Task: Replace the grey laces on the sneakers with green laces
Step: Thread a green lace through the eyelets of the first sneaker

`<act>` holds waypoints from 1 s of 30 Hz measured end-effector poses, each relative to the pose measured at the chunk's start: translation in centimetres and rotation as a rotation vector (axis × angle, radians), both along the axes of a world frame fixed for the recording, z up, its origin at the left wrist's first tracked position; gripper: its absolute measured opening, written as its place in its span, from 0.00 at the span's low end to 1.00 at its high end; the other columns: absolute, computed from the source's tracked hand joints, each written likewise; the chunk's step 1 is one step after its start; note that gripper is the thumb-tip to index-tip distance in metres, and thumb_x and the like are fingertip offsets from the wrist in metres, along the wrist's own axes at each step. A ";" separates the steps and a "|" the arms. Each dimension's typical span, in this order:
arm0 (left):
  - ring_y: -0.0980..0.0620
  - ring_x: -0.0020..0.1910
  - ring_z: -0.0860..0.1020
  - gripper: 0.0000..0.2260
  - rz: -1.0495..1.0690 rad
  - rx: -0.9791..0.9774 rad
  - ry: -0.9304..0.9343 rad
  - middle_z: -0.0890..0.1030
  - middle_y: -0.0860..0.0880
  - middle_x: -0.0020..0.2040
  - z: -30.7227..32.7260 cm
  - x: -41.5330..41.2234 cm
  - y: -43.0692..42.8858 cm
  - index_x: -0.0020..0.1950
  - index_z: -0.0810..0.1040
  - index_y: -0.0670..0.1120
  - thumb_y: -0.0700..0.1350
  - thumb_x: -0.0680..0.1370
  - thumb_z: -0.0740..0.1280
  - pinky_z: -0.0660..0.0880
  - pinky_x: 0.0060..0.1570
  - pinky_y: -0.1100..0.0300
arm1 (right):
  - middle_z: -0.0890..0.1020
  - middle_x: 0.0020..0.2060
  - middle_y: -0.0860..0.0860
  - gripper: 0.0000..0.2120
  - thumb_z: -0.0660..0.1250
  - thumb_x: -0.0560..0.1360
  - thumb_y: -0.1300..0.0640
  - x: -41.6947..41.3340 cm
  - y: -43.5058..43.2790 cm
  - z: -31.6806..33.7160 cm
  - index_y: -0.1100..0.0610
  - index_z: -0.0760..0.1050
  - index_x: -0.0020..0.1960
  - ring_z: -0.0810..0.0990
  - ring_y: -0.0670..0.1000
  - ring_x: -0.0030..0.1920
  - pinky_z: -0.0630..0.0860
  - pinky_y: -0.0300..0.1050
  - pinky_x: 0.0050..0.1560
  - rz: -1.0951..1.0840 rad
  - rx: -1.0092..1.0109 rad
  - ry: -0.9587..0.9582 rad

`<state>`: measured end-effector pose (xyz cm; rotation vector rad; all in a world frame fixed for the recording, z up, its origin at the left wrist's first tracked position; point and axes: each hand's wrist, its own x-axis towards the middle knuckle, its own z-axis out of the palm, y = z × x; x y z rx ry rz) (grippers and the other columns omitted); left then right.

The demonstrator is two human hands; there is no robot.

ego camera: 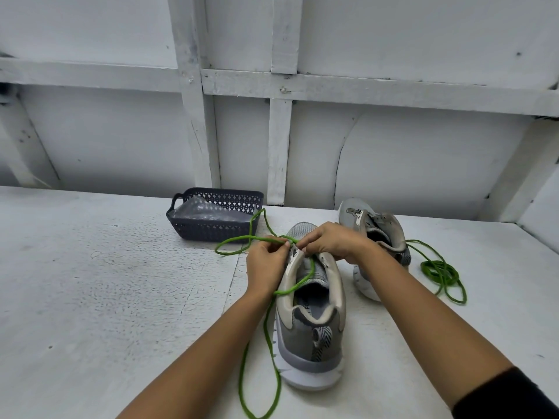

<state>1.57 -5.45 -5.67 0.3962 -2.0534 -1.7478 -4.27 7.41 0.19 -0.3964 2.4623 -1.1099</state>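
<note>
Closest to the camera, a long slack loop of the green lace is seen trailing past the heel of the near sneaker toward the front edge of the tabletop, under the left forearm. If the forearm is shifted, this slack could be snagged and the threaded end dragged back out of its eyelet. Another loop is laid just beside the dark basket, where it could be caught on the rim when the lace is drawn tight. Uneven ends could also result if one side is pulled harder than the other.

The left hand is held narrow, its fingers curled, and the green lace is pinched between thumb and fingertips at the upper eyelets. The right hand is curled likewise and met with the left at the same spot; the lace appears to be pinched there too, though the exact contact is hidden by the fingers.

The far sneaker is left unlaced, with a second green lace coiled just beside it. No grey laces can be made out.
</note>
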 end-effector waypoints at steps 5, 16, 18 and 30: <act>0.52 0.36 0.78 0.06 -0.082 0.003 -0.055 0.83 0.46 0.34 0.0 0.0 -0.4 0.42 0.85 0.41 0.41 0.75 0.69 0.76 0.41 0.57 | 0.73 0.25 0.50 0.06 0.68 0.72 0.65 0.2 -0.7 -0.6 0.58 0.81 0.46 0.67 0.45 0.25 0.62 0.31 0.21 -0.003 -0.024 0.048; 0.60 0.45 0.73 0.20 -0.393 -0.035 -0.138 0.73 0.56 0.45 2.6 4.0 0.2 0.49 0.73 0.51 0.67 0.74 0.60 0.66 0.45 0.66 | 0.72 0.33 0.51 0.11 0.62 0.77 0.64 0.4 -0.2 -1.3 0.53 0.71 0.37 0.68 0.47 0.32 0.64 0.39 0.30 -0.061 -0.116 0.033; 0.65 0.47 0.71 0.09 -0.404 -0.031 -0.136 0.71 0.62 0.45 2.4 4.6 0.6 0.50 0.73 0.53 0.57 0.78 0.62 0.65 0.43 0.78 | 0.71 0.32 0.51 0.11 0.59 0.78 0.64 0.8 0.3 -1.0 0.54 0.69 0.38 0.67 0.46 0.30 0.64 0.36 0.27 -0.112 -0.215 -0.035; 0.62 0.67 0.64 0.24 -0.274 0.018 -0.056 0.67 0.55 0.71 1.5 5.2 0.8 0.74 0.63 0.47 0.52 0.80 0.60 0.56 0.59 0.72 | 0.63 0.25 0.50 0.13 0.51 0.81 0.61 2.2 3.8 4.6 0.55 0.62 0.37 0.59 0.45 0.20 0.62 0.34 0.20 -0.186 -0.628 -0.111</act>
